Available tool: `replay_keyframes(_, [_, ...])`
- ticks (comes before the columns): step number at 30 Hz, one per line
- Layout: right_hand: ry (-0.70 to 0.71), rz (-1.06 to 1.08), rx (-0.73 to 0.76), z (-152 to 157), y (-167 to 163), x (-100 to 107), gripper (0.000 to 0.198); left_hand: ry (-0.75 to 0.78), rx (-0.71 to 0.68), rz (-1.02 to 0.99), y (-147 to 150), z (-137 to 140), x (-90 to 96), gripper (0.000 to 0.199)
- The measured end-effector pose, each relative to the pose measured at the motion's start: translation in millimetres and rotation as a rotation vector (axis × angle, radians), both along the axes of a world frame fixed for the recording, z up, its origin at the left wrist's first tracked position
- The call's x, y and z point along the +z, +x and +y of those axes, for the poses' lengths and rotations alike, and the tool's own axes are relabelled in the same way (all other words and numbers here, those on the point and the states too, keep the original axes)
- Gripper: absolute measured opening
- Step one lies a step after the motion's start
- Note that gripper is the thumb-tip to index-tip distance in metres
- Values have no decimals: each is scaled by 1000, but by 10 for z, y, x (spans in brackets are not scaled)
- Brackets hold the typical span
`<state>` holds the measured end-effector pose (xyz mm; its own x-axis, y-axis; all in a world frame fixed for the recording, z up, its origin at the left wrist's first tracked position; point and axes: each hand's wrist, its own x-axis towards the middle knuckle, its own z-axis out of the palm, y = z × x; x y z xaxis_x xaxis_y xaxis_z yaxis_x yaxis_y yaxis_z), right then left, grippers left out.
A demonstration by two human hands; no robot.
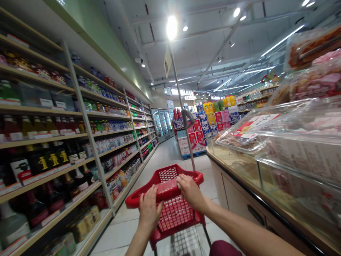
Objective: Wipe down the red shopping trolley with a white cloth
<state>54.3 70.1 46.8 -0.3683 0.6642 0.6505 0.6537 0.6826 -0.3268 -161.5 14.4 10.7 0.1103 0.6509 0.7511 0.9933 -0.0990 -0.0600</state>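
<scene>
A red plastic shopping cart (177,217) stands right in front of me, its perforated basket tilted toward my view. Across its near side runs a thick red handle (166,191). My left hand (148,209) is on the left part of this handle, fingers over the top and thumb below. Farther right, my right hand (191,191) is closed around the handle. A small white, crumpled-looking piece (179,182) shows at its fingers; I cannot tell what it is. A grey pole (176,71) rises from the cart's right side, with a dark grey loop (188,119) partway up.
Shelves of bottles and cans (106,133) line the left side. Close on the right is a counter (226,185) stacked with clear plastic food packs (247,129). Stacked cartons (195,133) stand ahead, right of the tiled aisle (160,153). Glass-door fridges (162,122) are at the far end.
</scene>
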Motion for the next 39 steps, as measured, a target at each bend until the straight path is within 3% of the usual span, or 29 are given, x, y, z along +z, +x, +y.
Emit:
replay_keyframes(6, [-98, 10, -124, 140, 317, 173, 23, 36, -20, -3, -74, -19, -34, 44])
replay_keyframes(11, [-42, -5, -29, -175, -49, 94, 29, 85, -17, 14, -76, 17, -69, 44])
replay_keyframes(13, [-85, -24, -15, -188, -140, 81, 29, 88, -20, 23, -95, 28, -76, 44])
replay_keyframes(16, [-235, -38, -115, 82, 53, 150, 13, 81, -29, 30, -103, 38, -83, 44])
replay_keyframes(19, [-339, -24, -224, 412, 342, 230, 19, 69, -29, 20, -53, 39, -81, 44])
replay_keyframes(21, [-359, -20, -219, 477, 372, 239, 26, 56, -27, 7, 0, 30, -71, 45])
replay_keyframes(26, [-190, 49, -81, 52, -207, 70, 22, 32, 1, -5, 121, -9, -27, 45])
replay_keyframes(30, [93, 106, 91, -195, -542, -74, 33, 27, 34, -4, 198, -7, 3, 44])
replay_keyframes(33, [209, 76, 169, -37, -274, -95, 29, 7, 18, 11, 222, 1, 11, 43])
replay_keyframes(36, [111, 136, -14, 185, 141, -73, 28, 20, 18, 15, 251, -4, -4, 43])
replay_keyframes(39, [95, 175, -80, 187, 155, -80, 32, 50, 42, 2, 342, -5, -35, 44])
